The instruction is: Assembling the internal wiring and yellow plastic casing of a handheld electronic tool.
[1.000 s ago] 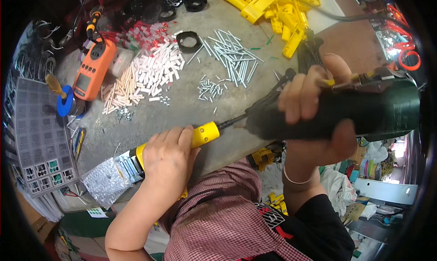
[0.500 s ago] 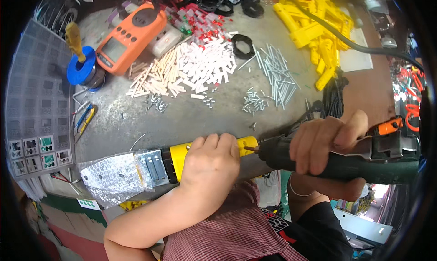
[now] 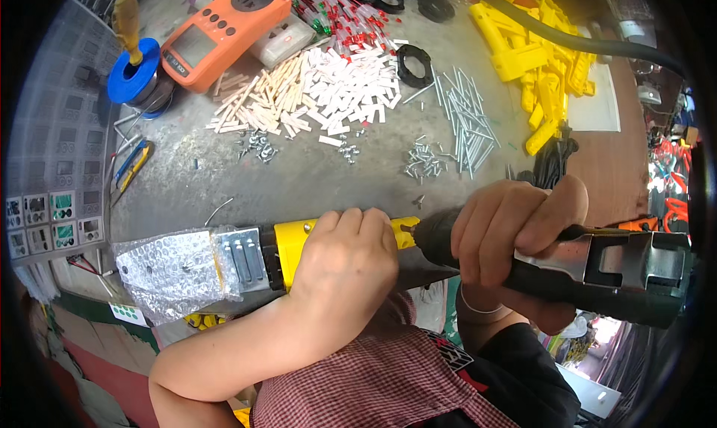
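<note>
My left hand (image 3: 349,260) is closed over a yellow plastic tool housing (image 3: 290,243) lying sideways at the near edge of the bench. From the housing's left end a metal part sticks out, partly covered by bubble wrap (image 3: 166,267). My right hand (image 3: 515,234) wraps round a dark green power screwdriver (image 3: 597,286) with a metal hanger on its side. The screwdriver's nose meets the right end of the yellow housing, and its bit is hidden from sight there.
White and beige sleeves (image 3: 351,84) lie heaped mid-bench, beside long metal pins (image 3: 469,122) and small screws (image 3: 426,159). Yellow housings (image 3: 534,54) pile up at far right under a hanging cable (image 3: 567,41). An orange meter (image 3: 224,36) and a solder spool (image 3: 138,77) stand at far left.
The screwdriver has moved left and its nose now reaches the housing's end; its bit, visible before, has gone out of sight. The left hand keeps its grip. The whole view has shifted slightly.
</note>
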Demonstrator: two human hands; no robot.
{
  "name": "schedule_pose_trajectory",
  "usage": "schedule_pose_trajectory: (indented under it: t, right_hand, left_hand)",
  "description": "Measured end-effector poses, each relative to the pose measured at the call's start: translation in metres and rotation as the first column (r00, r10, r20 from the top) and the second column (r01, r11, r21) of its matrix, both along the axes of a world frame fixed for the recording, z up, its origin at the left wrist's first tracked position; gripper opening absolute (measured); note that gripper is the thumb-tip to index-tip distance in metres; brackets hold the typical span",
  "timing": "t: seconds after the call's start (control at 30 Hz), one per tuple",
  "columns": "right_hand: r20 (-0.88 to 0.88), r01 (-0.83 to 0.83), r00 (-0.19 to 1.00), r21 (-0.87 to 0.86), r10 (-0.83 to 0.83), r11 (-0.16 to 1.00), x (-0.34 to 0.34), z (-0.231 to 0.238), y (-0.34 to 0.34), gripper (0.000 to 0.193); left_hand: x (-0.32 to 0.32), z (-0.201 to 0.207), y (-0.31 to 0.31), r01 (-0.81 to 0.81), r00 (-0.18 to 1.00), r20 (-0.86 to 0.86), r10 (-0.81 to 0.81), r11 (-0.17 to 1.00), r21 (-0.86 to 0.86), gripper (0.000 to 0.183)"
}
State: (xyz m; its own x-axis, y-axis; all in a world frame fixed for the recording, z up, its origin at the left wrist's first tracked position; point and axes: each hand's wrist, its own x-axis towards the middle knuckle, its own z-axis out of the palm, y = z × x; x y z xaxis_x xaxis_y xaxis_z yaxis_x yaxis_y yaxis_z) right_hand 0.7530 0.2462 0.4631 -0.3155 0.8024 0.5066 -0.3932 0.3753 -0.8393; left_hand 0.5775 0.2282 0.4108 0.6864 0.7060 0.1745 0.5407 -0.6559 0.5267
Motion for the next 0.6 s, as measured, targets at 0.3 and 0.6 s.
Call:
schedule_pose_trajectory:
  t: [0.3, 0.6]
  right_hand:
    - [-0.036, 0.106, 0.994, 0.084, -0.103, 0.991, 0.008, 0.018, -0.026, 0.055]
    - [0.092, -0.001, 0.996, 0.047, -0.003, 0.999, -0.001, 0.007, -0.024, 0.052]
  left_hand:
    - [0.001, -0.006, 0.003, -0.036, 0.998, 0.046, 0.031, 0.993, 0.112, 0.007]
    - [0.001, -0.008, -0.002, -0.030, 1.000, -0.001, 0.030, 0.991, 0.133, 0.011]
